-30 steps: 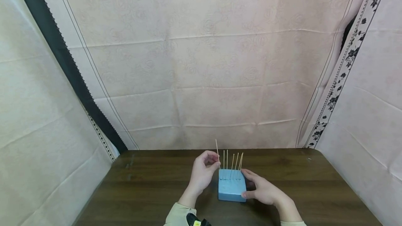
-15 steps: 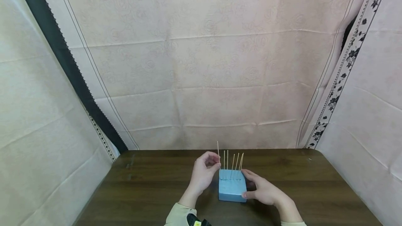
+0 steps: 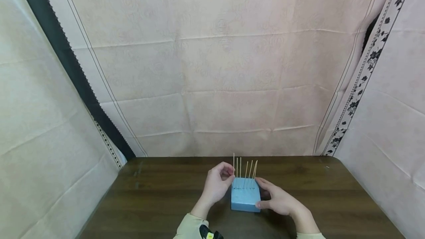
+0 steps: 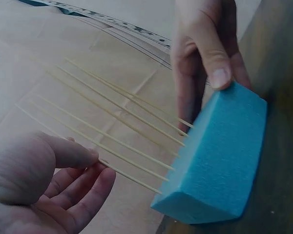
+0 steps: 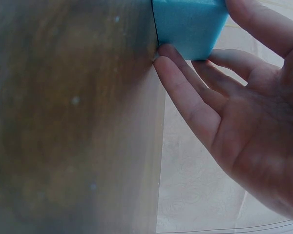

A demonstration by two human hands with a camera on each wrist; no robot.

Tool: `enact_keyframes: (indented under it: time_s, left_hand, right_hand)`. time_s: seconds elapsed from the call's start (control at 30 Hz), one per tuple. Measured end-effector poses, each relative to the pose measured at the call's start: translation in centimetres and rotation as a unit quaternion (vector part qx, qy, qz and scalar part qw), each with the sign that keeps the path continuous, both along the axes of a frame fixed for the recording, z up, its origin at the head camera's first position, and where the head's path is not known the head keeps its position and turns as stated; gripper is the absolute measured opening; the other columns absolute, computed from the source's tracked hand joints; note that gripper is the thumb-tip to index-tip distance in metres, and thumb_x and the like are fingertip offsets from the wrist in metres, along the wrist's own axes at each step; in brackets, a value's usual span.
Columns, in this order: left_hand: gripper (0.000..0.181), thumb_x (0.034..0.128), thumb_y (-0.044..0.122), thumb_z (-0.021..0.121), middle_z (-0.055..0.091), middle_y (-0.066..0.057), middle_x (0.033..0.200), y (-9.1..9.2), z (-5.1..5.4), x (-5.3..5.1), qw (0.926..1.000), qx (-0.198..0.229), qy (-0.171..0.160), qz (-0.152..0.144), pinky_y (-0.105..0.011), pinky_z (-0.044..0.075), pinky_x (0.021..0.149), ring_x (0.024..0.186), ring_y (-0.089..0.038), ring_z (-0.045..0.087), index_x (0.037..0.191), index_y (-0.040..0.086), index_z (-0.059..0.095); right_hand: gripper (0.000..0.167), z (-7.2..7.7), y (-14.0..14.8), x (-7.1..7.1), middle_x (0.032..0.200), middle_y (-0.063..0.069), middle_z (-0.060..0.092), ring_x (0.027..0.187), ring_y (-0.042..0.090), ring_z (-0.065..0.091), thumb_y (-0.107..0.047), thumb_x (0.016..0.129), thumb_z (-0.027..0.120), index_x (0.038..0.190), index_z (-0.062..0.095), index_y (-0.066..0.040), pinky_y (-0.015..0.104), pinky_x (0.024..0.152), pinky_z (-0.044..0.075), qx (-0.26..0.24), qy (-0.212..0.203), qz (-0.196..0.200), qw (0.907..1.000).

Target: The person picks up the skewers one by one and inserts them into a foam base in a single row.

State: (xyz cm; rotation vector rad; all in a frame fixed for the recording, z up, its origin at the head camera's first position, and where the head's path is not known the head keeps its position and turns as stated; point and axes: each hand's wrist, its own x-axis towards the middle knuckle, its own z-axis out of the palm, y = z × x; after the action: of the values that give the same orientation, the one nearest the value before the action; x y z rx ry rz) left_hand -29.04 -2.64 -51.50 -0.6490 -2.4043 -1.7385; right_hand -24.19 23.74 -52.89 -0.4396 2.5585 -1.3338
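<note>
A light blue foam block (image 3: 245,201) lies on the table, with several thin wooden skewers (image 3: 246,169) standing in a row along its far part. My left hand (image 3: 216,184) pinches the leftmost skewer (image 4: 132,179) between thumb and fingers. That skewer's lower end meets the foam near the block's left corner; how deep it sits is hidden. My right hand (image 3: 278,199) holds the block's right side, thumb at the near corner and fingers toward the far one. In the right wrist view, its fingers (image 5: 185,92) touch the block's side and lower edge.
The brown wooden table (image 3: 159,198) extends to both sides of the block. Pale patterned cloth (image 3: 212,84) hangs behind it and at both sides. A black device (image 3: 207,231) is worn on the left wrist, over a light sleeve (image 3: 189,226).
The skewer in my left hand has gone from leaning left to nearly upright, and its tip is lower. The left hand has shifted slightly right and down. My right hand stays on the block.
</note>
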Motion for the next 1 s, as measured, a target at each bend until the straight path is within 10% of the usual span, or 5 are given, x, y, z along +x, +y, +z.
enact_keyframes:
  time_s: [0.7,1.0]
  left_hand:
    - [0.017,0.0974,0.003,0.078,0.067,0.007,0.097,0.2,-1.6,-0.1,0.9997,-0.001,-0.012,0.021,-0.024,0.058,0.083,0.088,-0.011,0.066,0.112,0.011,0.073]
    - [0.021,0.0988,0.003,0.076,0.071,-0.005,0.103,-1.2,-2.2,0.4,0.9994,0.027,0.007,0.019,-0.028,0.06,0.086,0.094,-0.015,0.068,0.117,0.013,0.071]
  right_hand:
    - [0.097,-0.3,-0.2,-0.6,0.166,0.035,0.03,0.131,0.047,0.06,-0.023,0.089,0.088,0.163,0.032,0.007,0.067,0.106,0.047,-0.002,0.0,0.001,1.0]
    - [0.093,-0.3,1.0,0.9,0.174,0.027,0.018,0.153,0.055,0.027,-0.04,0.094,0.082,0.164,0.036,0.001,0.072,0.111,0.038,0.049,0.082,0.022,0.9952]
